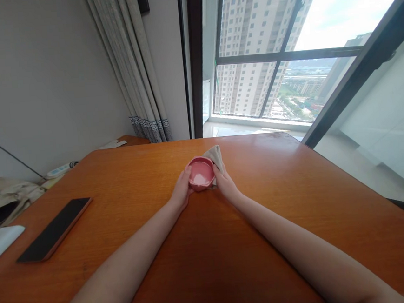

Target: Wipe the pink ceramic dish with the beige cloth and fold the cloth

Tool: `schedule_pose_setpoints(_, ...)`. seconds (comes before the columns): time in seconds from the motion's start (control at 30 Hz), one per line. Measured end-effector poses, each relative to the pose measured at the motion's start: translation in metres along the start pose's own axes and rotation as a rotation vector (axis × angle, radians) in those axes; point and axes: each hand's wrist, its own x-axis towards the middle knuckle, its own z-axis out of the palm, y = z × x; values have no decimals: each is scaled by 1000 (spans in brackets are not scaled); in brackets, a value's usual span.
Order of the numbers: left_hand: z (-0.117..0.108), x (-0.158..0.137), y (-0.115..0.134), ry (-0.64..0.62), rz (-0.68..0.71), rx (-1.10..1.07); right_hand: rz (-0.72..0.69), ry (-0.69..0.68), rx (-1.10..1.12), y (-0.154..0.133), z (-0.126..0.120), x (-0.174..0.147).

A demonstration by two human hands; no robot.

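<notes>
Together, left grip [181,188] and right grip [227,184] hold a bowl [201,172].

No readable text, labels, brands, numbers or signs anywhere in view.

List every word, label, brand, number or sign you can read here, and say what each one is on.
None: no readable text anywhere in view.
Pink bowl and cloth: no lettering shows.
Black-topped slab: no lettering shows.
White strip by the wall: any markings are too small and blurred to read.
</notes>
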Motion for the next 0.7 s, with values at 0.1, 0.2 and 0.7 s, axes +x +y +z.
schedule_pose_setpoints(0.1, 1, 1, -6, 8, 74, -92, -18, 59, 4, 0, 11, -11)
schedule_pose_setpoints(0.2, -3, 1, -6, -62, 44, -56, -18, 102, 9, -4, 6, -10)
schedule_pose_setpoints(0.7, -5, 0, 1, -48, 46, -38, 84, 90, 64, 2, 1, -1)
